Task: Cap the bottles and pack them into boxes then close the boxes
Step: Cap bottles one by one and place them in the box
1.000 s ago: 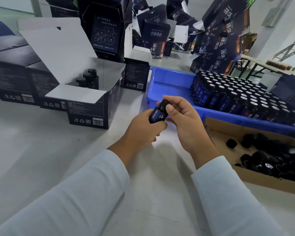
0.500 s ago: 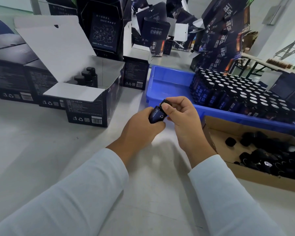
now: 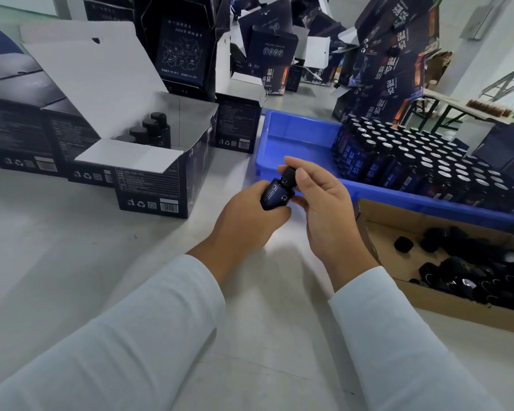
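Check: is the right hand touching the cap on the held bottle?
Touching. The head view shows right hand fingertips pinching the black cap atop the bottle gripped by the left hand.

Right hand (image 3: pixel 324 209): fingers, earlier curled over the cap (image 3: pixel 288 175), opened out; only thumb and fingertip pinched it.
Bottle (image 3: pixel 275 194): neck became more exposed.
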